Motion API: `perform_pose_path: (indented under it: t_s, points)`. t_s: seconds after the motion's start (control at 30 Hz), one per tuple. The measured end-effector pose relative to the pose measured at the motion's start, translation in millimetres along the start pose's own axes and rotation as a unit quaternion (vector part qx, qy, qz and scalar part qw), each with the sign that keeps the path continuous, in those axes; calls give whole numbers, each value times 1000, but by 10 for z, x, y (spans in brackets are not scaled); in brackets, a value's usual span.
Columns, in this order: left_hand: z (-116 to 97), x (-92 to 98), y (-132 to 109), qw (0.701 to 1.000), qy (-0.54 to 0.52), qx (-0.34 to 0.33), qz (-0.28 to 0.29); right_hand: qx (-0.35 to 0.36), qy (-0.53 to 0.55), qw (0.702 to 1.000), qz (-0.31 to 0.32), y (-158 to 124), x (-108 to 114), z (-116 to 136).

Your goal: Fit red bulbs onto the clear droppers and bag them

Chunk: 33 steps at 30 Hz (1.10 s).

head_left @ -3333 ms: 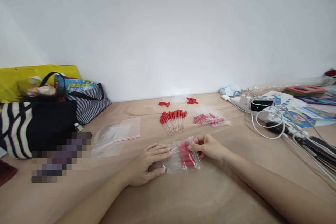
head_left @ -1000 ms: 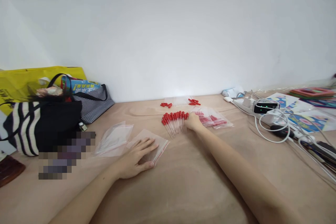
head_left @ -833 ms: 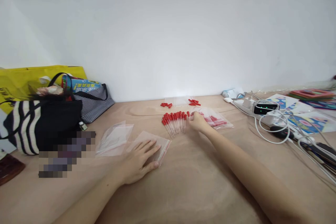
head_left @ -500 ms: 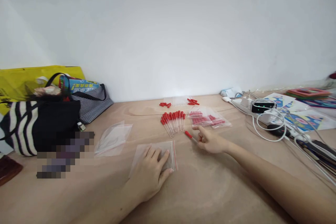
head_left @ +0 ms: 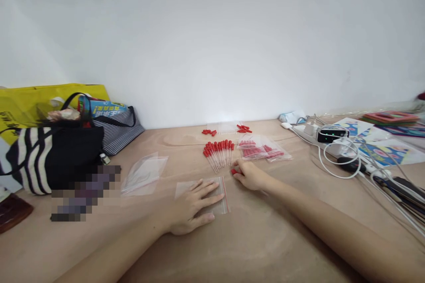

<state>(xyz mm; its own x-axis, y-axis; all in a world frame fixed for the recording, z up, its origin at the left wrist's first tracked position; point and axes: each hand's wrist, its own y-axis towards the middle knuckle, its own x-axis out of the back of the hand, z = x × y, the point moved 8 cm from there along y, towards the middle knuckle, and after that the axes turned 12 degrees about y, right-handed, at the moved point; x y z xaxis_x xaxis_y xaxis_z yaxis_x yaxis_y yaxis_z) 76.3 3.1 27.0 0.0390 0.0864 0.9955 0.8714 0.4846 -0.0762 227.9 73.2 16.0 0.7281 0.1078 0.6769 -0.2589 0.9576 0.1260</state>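
Note:
My left hand (head_left: pixel 195 208) lies flat with fingers spread on a clear zip-lock bag (head_left: pixel 221 190) that has a red line along its right edge. To its right, my right hand (head_left: pixel 249 176) is closed around a dropper; the dropper's red bulb (head_left: pixel 235 171) peeks out at the fingertips while the rest is hidden by the hand. Just beyond both hands, several droppers with red bulbs and clear stems (head_left: pixel 219 152) lie fanned out side by side. Behind my right hand are clear bags (head_left: pixel 260 148) with red-bulbed droppers inside.
More red bulbs (head_left: pixel 209 132) and clear stems lie near the wall. Other clear bags (head_left: pixel 144 176) rest at left, beside a black-and-white striped bag (head_left: pixel 73 154). A power strip (head_left: pixel 300 131) with white cables, and printed sheets (head_left: pixel 385 154), occupy the right side.
My right hand has moved slightly left and now covers most of the dropper. The fingers of my left hand have spread wider, and the bag under them has shifted a little to the right.

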Motion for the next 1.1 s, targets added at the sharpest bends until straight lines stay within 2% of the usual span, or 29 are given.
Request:
perform_pose_path:
  t_s: [0.1,0.2,0.27,0.37,0.43,0.5,0.9,1.03,1.1]
  points:
    - [-22,-34,55,999,-12,34,-4,46,30,999,-3,-37,73,88]
    - [-19,-52,104,998,-17,63,-25,61,168,982,-58,-129,254,57]
    - [-13,-57,122,996,-20,74,-41,26,293,949,-111,-203,323,-87]
    - [22,-76,124,994,-29,92,-54,-32,456,870,-184,-317,287,-318]
    - [57,-92,116,992,-32,106,-58,-55,514,827,-223,-372,233,-415]
    - [74,-103,109,992,-33,109,-64,-67,537,806,-239,-392,185,-448]
    - [61,-83,113,991,-39,116,-61,-80,553,799,-220,-379,117,-402]
    - [67,-75,113,990,-40,106,-84,-88,582,788,-179,-392,1,-334]
    - [72,-81,110,990,-42,107,-84,-85,581,797,-142,-405,-63,-261]
